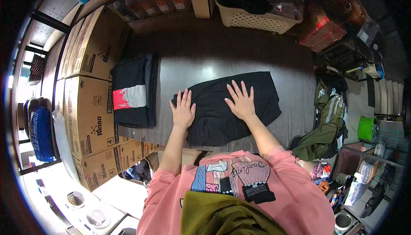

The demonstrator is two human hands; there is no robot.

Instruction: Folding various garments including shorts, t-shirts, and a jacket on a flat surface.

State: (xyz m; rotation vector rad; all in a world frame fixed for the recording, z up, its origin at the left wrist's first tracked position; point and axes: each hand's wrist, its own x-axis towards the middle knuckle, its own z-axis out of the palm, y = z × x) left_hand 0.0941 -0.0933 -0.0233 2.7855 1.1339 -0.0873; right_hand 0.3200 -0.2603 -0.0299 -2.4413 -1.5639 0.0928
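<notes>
A black garment [218, 116] lies spread on the grey wood-grain table [179, 68]. My left hand [183, 109] rests flat at its left end, fingers apart. Farther right, my right hand [241, 101] lies palm down on the cloth with its fingers spread. Neither hand grips the fabric. To the left of the garment is a stack of folded dark clothes [133, 74], the top one with a red and white panel.
Rinso cardboard boxes [93, 116] are stacked along the left. A cream plastic basket [257, 21] with dark cloth stands at the back, beside a red box [324, 31]. Olive green clothing [327, 129] lies at the table's right edge. Bottles [160, 0] stand at the back left.
</notes>
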